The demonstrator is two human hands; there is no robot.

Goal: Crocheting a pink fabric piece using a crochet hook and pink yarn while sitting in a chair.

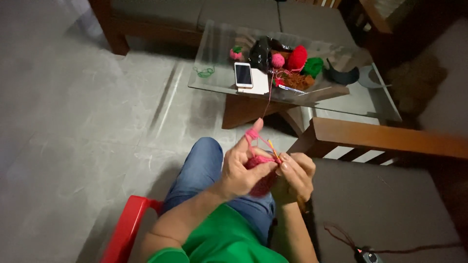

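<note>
Here, crocheting in the lap, seen from above: left hand [241, 170] closed around a small dark-pink crocheted piece [262, 176], with the index finger raised so that the pink yarn [253, 136] loops over its tip, probably to keep the strand tight and feed it evenly. Right hand [296, 174] just beside, touching the same piece, its grip pinched shut on a thin yellow-orange crochet hook [273, 149], held like a pencil with the tip toward the raised finger, likely for catching the strand there. Both hands kept close to the body above a knee in blue jeans [204, 168], perhaps for steadiness and a near view of the stitches. From the raised finger, a thin line of yarn going up and far, toward the glass worktop [292, 102]; supply left there, well apart from the hands, maybe so the thread runs free without tangling. On that worktop: a red yarn ball [297, 57], a pink ball [278, 60], a green ball [313, 66], a small pink piece with green top [236, 52], a dark plastic bag [261, 53], and a white phone [243, 74] propped with screen facing the seat, seemingly for looking at during work. Near left, edge of a red chair [124, 231]; near right, a grey cushion [385, 209] carrying a small dark device with a cord [366, 255].
</note>
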